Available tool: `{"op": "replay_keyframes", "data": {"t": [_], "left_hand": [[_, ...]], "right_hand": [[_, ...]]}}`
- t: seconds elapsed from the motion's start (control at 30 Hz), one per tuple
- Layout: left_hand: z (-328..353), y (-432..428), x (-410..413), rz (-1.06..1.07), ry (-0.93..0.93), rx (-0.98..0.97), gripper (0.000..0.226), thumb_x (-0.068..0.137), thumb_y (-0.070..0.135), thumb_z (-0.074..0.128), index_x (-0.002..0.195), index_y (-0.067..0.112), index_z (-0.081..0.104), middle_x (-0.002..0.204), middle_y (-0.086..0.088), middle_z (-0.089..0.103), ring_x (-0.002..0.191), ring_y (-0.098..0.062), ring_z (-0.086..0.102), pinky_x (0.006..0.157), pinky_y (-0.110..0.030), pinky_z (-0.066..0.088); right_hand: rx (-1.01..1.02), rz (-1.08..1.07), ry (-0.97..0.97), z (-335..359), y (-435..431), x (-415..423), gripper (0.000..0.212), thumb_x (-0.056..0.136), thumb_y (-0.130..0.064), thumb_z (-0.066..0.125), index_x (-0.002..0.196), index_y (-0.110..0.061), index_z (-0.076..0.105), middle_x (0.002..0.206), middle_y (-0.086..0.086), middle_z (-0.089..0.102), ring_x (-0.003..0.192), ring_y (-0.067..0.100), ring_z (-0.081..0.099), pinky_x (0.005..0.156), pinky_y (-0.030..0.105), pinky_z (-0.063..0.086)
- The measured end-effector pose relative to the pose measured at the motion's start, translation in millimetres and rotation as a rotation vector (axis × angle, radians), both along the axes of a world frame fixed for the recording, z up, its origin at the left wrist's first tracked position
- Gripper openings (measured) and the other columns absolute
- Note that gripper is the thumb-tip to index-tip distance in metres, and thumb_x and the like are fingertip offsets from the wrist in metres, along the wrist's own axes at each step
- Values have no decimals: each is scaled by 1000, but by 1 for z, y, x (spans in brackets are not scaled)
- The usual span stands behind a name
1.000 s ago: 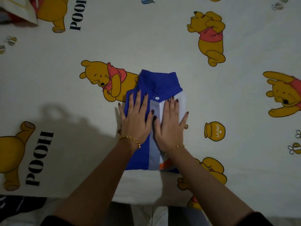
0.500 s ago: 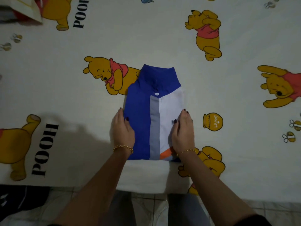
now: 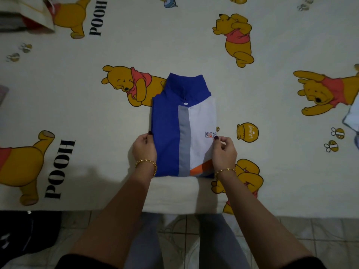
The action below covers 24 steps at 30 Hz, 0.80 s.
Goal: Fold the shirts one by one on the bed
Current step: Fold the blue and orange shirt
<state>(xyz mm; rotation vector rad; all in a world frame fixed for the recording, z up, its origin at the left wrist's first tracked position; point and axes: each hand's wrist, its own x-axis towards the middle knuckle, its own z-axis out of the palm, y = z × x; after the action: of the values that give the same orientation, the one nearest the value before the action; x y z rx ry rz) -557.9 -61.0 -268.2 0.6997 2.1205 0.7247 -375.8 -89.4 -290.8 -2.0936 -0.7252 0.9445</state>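
A folded polo shirt [image 3: 174, 129] lies near the bed's front edge, blue on the left, white on the right, with a grey placket, an orange stripe and a small chest logo. Its collar points away from me. My left hand [image 3: 144, 148] grips the shirt's left edge, fingers curled under it. My right hand [image 3: 224, 152] pinches the right edge just below the logo. The bed [image 3: 97, 105] wears a cream sheet printed with yellow bears.
Another pale garment [image 3: 352, 115] pokes in at the right edge. A bag or cloth pile [image 3: 23, 18] sits at the far left corner. Dark clothing [image 3: 25, 233] lies on the tiled floor [image 3: 320, 233] at the lower left, beside my legs.
My hands slid off the top of the shirt, where they lay flat, out to its two side edges and closed on them. The camera view shifted back slightly.
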Motion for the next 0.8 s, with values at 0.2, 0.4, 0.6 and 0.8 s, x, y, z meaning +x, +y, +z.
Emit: {"op": "replay_keyframes", "data": {"t": [0.2, 0.4, 0.6, 0.8], "left_hand": [[3, -33, 0, -89, 164, 183, 21, 91, 32, 59, 102, 17, 68, 96, 5, 66, 85, -8, 58, 61, -9, 44], [5, -25, 9, -62, 61, 75, 26, 99, 27, 45, 97, 9, 63, 88, -1, 61, 78, -13, 54, 54, -14, 37], [-5, -70, 3, -23, 117, 106, 15, 91, 38, 56, 91, 23, 60, 90, 5, 63, 80, -10, 60, 58, -18, 46], [-11, -103, -5, -82, 128, 82, 21, 94, 25, 54, 79, 11, 59, 76, -4, 62, 63, -9, 52, 46, -8, 33]], "right_hand": [[-73, 77, 18, -7, -24, 4, 29, 96, -34, 52, 91, -8, 65, 85, 2, 63, 79, 16, 54, 64, 26, 40], [18, 83, -65, -3, -31, 2, 29, 97, -24, 50, 75, -7, 57, 64, -1, 54, 61, 6, 46, 54, 20, 36], [-57, 194, -80, -9, -51, 4, 35, 98, -30, 49, 75, -6, 61, 63, -3, 55, 59, 4, 48, 52, 22, 35], [-105, 361, -154, -8, -70, 16, 32, 95, -23, 54, 66, -10, 54, 57, -4, 48, 59, 15, 46, 48, 18, 28]]}}
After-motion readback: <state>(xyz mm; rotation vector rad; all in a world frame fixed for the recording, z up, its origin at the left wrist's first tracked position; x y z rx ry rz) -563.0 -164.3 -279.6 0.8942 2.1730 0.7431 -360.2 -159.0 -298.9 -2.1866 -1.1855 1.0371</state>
